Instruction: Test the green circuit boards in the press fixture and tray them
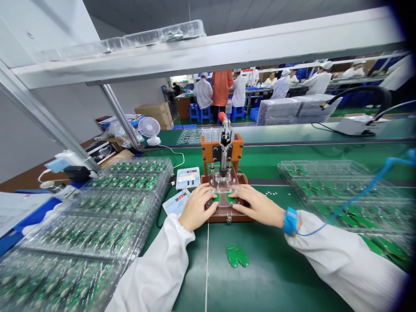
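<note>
A press fixture (pixel 223 151) with an orange frame, a red-tipped toggle lever and a clear plate stands on the bench before me. Two small green circuit boards lie in its base, a left one (pixel 216 198) and a right one (pixel 230 198). My left hand (pixel 197 207) rests at the left side of the base, fingers stretched out and tips at the left board. From the other side my right hand (pixel 260 205), with a blue wrist strap (pixel 290 221), reaches the right board with thumb and index finger apart. Nearer me lies a pair of green boards (pixel 237 255).
Stacked clear trays of boards (pixel 130 208) fill the left side; another tray (pixel 341 190) lies right. Two small display boxes (pixel 188 177) and a white fan (pixel 149 128) stand left of the fixture. A blue cord (pixel 360 188) crosses at right. People work farther back.
</note>
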